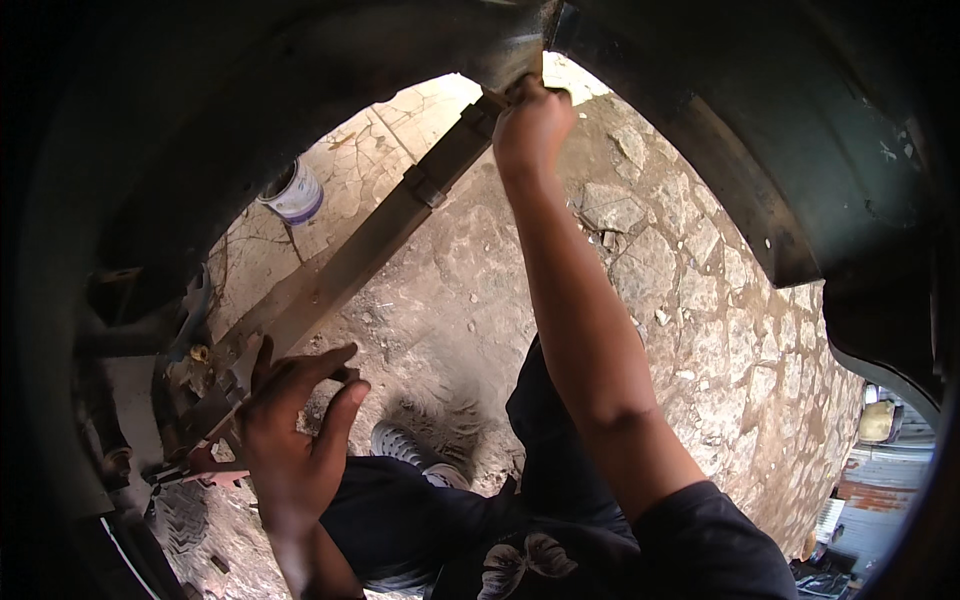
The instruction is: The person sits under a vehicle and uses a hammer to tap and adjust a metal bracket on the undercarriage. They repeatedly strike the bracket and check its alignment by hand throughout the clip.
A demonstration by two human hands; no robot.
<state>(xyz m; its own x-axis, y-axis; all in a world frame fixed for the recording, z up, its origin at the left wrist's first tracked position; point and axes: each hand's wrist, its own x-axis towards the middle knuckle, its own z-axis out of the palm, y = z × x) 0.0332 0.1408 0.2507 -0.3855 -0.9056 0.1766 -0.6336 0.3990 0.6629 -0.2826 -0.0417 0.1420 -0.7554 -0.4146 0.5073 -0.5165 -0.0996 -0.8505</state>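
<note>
A long brown metal beam with clamp-like bands runs diagonally from the lower left up to the top middle. My right hand is raised at the beam's upper end, its fingers closed in a fist against the dark metal there. Whatever it grips is hidden behind the fingers. Lower down, my left hand hovers beside the beam's lower end, fingers curved and apart, thumb separate. Nothing shows in it. Close to that hand are dark metal parts and hoses, with a small brass-coloured fitting among them.
Dark curved panels surround the opening overhead and at both sides. A white and purple bucket stands on cracked paving beyond the beam. Stony ground lies at right; corrugated sheet metal is at far right. My shoe rests on dirt below.
</note>
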